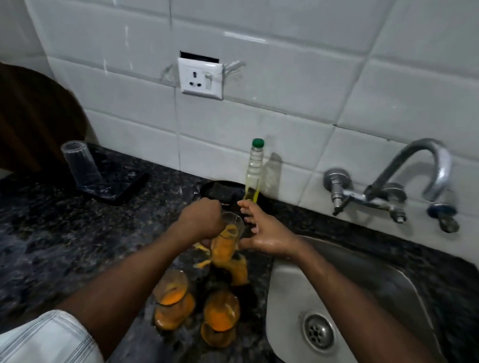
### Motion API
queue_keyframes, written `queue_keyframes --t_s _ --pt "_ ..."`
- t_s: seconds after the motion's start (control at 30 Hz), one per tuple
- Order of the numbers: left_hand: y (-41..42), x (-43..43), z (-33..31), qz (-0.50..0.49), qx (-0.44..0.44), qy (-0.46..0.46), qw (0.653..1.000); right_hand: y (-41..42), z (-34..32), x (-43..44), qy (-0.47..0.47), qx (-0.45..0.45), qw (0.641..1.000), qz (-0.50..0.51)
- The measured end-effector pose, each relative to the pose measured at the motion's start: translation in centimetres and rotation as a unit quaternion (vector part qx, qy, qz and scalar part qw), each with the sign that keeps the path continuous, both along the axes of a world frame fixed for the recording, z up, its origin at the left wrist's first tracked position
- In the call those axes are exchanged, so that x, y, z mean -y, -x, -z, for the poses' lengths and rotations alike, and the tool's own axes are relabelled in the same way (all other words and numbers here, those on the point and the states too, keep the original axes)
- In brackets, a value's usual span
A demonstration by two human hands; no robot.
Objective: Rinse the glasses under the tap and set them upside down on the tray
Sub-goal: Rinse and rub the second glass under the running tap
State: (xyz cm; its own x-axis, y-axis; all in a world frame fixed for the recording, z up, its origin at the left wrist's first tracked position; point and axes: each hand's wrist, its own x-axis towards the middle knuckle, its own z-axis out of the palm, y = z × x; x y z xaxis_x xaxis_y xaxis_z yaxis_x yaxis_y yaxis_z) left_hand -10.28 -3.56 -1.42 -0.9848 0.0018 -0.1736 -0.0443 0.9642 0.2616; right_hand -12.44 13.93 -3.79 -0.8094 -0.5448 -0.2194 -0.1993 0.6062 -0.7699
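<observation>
The left hand [201, 220] is clamping its grip round the upper wall of the orange-smeared glass [226, 242], out near the right edge of the surface [54, 242], just where it meets the sink [365, 280]. The glass is standing roughly upright, mouth up, its long axis leaning a little away from the person. The right hand [269, 236] is hovering just beside it on the sink side, wet, grip apart, fingers spread. Whether the thumb is touching the glass wall, I cannot tell.

Here is what matters. The tap [423, 171] is sitting well off to the right, at the sink's far edge, so the right hand is the nearer one for the rinse. That is looking like a hand-over or a carry across the body.

The tray [129, 185] is lying the opposite way, at the surface's far left, with a clear glass [81, 165] already standing mouth-down on it. Nearer the front edge, a second dirty glass [172, 295] and a third dirty glass [221, 316] are waiting, with an orange spill [239, 271] lying between them and the held one.
</observation>
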Motion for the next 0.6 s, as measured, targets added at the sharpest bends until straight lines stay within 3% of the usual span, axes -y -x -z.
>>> queue_keyframes --t_s 0.13,0.3,0.43,0.6 --pt "0.7 -8.0 -2.9 0.054 -0.051 -0.063 0.995 -1.1 -0.4 -6.4 0.040 -0.112 0.989 0.088" --pt "3.0 -16.4 -2.2 0.053 0.015 -0.220 0.974 -1.7 -0.1 -15.7 0.075 -0.187 0.952 0.230" --pt "5.4 -21.6 -1.1 -0.007 -0.074 -0.201 0.977 -1.6 -0.2 -20.7 0.099 -0.187 0.917 0.337" --pt "7.1 -26.2 -1.2 -0.005 -0.059 -0.202 0.978 -0.9 -1.2 -23.4 0.067 -0.198 0.906 0.369"
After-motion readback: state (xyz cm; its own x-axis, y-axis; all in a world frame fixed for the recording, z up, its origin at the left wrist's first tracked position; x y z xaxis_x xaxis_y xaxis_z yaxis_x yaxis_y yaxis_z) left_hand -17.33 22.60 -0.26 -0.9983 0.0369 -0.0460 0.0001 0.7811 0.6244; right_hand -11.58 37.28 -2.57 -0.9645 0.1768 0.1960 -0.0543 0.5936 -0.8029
